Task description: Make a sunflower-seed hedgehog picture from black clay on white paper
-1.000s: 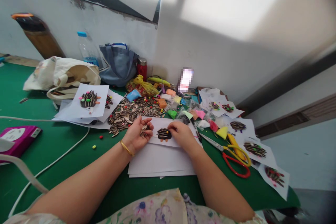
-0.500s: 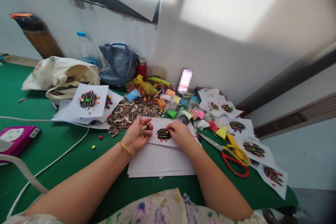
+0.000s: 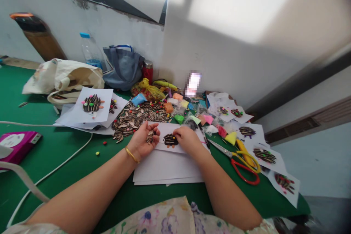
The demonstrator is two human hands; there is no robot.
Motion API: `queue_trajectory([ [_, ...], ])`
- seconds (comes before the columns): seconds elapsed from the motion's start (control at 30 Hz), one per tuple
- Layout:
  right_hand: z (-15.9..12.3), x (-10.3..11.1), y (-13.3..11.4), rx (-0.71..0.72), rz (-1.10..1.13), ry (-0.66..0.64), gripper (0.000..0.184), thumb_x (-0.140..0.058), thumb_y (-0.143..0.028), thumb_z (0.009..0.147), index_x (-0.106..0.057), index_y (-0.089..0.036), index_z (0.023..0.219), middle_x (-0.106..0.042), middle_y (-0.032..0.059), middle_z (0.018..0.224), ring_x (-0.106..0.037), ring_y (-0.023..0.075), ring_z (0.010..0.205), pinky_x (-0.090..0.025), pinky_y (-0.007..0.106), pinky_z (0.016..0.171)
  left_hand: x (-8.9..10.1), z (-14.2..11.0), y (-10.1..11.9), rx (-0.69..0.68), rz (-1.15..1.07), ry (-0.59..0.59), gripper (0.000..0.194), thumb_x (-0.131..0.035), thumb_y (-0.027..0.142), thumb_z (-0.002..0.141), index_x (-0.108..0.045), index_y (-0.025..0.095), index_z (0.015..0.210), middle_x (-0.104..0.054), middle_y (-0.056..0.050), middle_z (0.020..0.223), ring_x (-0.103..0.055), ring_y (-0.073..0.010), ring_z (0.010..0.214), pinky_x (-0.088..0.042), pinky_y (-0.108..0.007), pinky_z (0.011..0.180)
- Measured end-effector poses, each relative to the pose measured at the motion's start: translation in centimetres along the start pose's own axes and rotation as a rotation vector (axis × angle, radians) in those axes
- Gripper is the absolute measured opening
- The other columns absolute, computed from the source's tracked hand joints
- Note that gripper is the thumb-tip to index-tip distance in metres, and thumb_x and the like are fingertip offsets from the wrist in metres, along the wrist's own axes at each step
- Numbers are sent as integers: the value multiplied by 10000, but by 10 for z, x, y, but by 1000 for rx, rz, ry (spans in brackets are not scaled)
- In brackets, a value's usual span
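My left hand (image 3: 144,142), palm up with curled fingers, cups several striped sunflower seeds (image 3: 150,137). Beside it, a dark hedgehog figure (image 3: 170,139) covered in seeds lies on a white sheet of paper (image 3: 164,128), with small orange feet along its lower edge. The fingers of my right hand (image 3: 188,139) are pinched together at the hedgehog's right end, next to a tiny yellow ball (image 3: 174,138). Whatever lies between those fingertips is hidden. Under the sheet is a stack of white paper (image 3: 167,170). A heap of sunflower seeds (image 3: 137,117) spreads behind my left hand.
Scissors (image 3: 241,161) with red and yellow handles lie to the right, near finished seed pictures (image 3: 264,155). Coloured clay packets (image 3: 207,119) crowd the back. At left are more pictures (image 3: 94,106), a cloth bag (image 3: 63,76), a white cable (image 3: 65,164) and a purple box (image 3: 20,148).
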State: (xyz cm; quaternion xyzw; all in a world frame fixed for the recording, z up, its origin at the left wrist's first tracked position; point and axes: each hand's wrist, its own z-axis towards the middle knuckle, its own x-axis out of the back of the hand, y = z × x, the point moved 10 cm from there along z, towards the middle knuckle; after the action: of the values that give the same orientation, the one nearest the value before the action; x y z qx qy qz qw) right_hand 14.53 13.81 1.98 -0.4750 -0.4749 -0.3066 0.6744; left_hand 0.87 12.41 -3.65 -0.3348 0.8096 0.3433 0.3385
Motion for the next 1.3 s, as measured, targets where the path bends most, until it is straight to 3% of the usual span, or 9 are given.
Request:
queue_trajectory([
  [0.23,-9,15,7,51,54,113,232,-523,-164,885,-730,-218,972,-696,52,922,-606,179,899,-434,276,821,-6,-7,-2,2,-47,-3,351,-390,407,959,-590,118,954,-609,-94,780,-662,-179,727,-600,-313,630],
  [0.43,-25,45,-14,102,132,313,237,-486,-207,922,-705,-206,1013,-672,65,932,-580,197,914,-429,325,849,-29,-20,-17,108,-78,-191,526,-316,517,955,-571,98,1143,-635,-205,1123,-647,-272,1046,-561,-431,857],
  [0.6,-32,47,-43,188,147,312,237,-498,-224,923,-693,-235,1058,-651,66,933,-565,203,907,-406,348,828,-44,-31,-29,187,-20,-347,625,-291,579,937,-546,81,1217,-660,-200,1072,-680,-263,939,-541,-433,860],
  [0.77,-32,39,-56,222,118,266,224,-559,-243,898,-698,-267,1073,-644,56,927,-559,202,895,-392,352,797,-45,-35,-42,246,32,-358,634,-288,589,932,-541,89,1229,-686,-165,916,-697,-247,791,-569,-378,712],
  [0.9,-33,43,-58,228,165,293,176,-557,-250,897,-722,-253,956,-649,54,909,-571,204,898,-413,353,808,-47,-36,-47,264,48,-391,623,-314,578,932,-548,79,1224,-682,-168,939,-697,-240,813,-567,-375,760],
  [1.0,-34,54,-48,212,261,347,231,-478,-220,923,-690,-234,1012,-674,60,976,-592,200,940,-438,351,859,-47,-35,-40,228,25,-359,616,-326,568,934,-557,68,1210,-668,-188,1010,-685,-251,900,-554,-394,834],
  [1.13,-30,60,-5,36,321,420,240,-486,-264,915,-682,-220,1047,-698,60,1017,-616,203,957,-460,343,878,-30,-23,-11,64,-48,-152,527,-345,515,949,-586,76,1114,-653,-183,989,-672,-243,925,-581,-342,747],
  [1.23,-23,45,25,-109,317,332,248,-527,-276,872,-684,-217,1055,-708,52,987,-632,207,898,-480,335,813,-18,-15,4,-15,-82,-64,449,-334,458,966,-593,96,1024,-633,-127,846,-670,-197,777,-565,-269,579],
  [1.3,-19,33,32,-140,292,252,221,-540,-252,849,-697,-220,1000,-711,43,960,-634,199,869,-478,325,797,-11,-11,8,-33,-80,-31,423,-321,434,971,-588,107,985,-610,-102,795,-652,-174,705,-539,-241,517],
])
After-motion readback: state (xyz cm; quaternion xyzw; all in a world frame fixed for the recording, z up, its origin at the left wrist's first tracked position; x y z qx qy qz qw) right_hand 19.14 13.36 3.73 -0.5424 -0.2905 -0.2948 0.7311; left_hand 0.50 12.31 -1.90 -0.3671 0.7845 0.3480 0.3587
